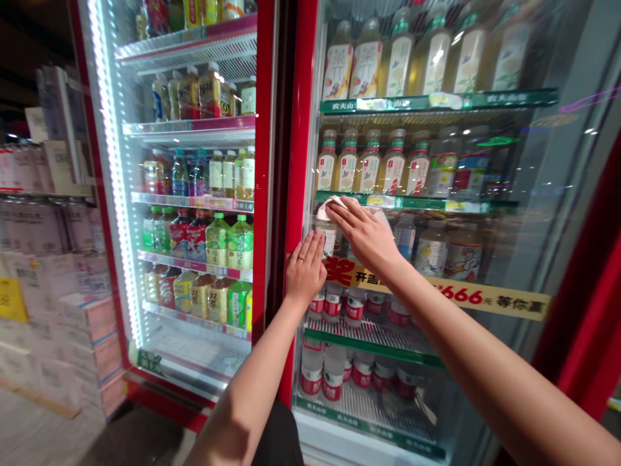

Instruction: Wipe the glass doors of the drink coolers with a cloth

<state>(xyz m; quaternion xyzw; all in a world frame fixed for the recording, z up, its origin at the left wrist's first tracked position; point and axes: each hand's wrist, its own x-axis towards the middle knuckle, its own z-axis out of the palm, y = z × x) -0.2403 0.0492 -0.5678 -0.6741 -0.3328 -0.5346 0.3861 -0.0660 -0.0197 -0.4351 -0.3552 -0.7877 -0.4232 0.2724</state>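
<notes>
My right hand point(365, 234) lies over a white cloth point(383, 219), pressing it against the glass door point(490, 255) of the right-hand drinks fridge. Its fingers stretch up and to the left, and part of the cloth shows on both sides of them. Below and to the left, my left hand point(305, 268) rests flat at the door's left side, touching the red frame point(297, 162) and the glass edge. A ring is on one of its fingers, and it holds nothing. A yellow printed strip point(504, 299) crosses the door, partly hidden by my right forearm.
Bottles of tea point(371, 162) stand on green-edged shelves behind the glass. To the left is another red-framed fridge with several shelves of drinks point(218, 239). Stacked cartons point(87, 336) stand at the far left. My dark-clothed knee point(279, 433) is close below the door.
</notes>
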